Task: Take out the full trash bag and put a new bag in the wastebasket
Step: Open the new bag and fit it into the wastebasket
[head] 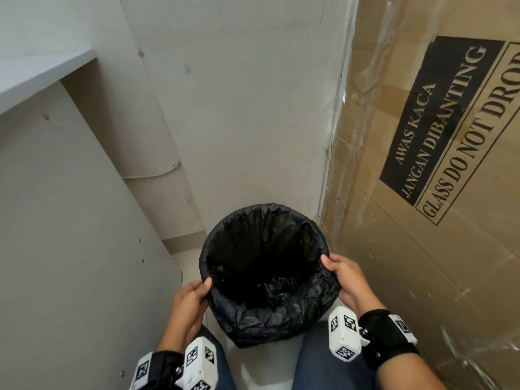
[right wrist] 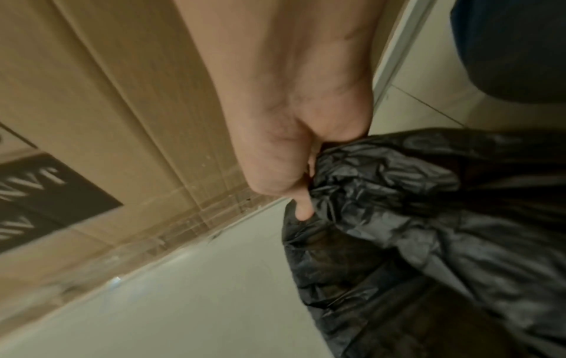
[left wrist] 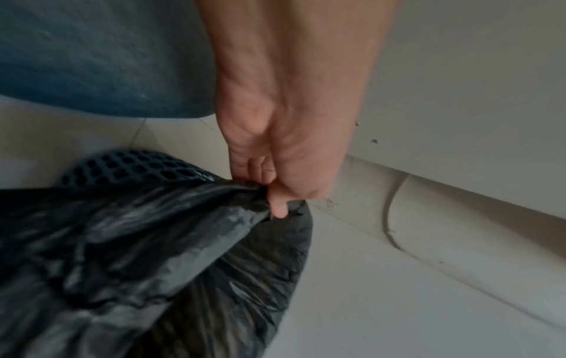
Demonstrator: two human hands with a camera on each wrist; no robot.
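Observation:
A black trash bag [head: 281,311] is stretched over the mouth of a round wastebasket on the floor between my knees. Its inside looks dark and hollow. My left hand [head: 194,294] pinches the bag's edge at the near left of the rim; in the left wrist view the left hand [left wrist: 269,193] grips bunched black plastic [left wrist: 153,230], and the wastebasket's dark mesh wall [left wrist: 128,167] shows below the fold. My right hand [head: 342,277] pinches the edge at the right of the rim; in the right wrist view the right hand [right wrist: 301,191] grips crumpled plastic [right wrist: 398,189].
A tall cardboard box [head: 422,136] marked glass stands close on the right, nearly touching the basket. A grey cabinet panel [head: 70,235] closes the left side, with a white wall [head: 239,108] behind. Pale floor tiles [left wrist: 398,302] lie around the basket, and my jeans [head: 323,361] are near.

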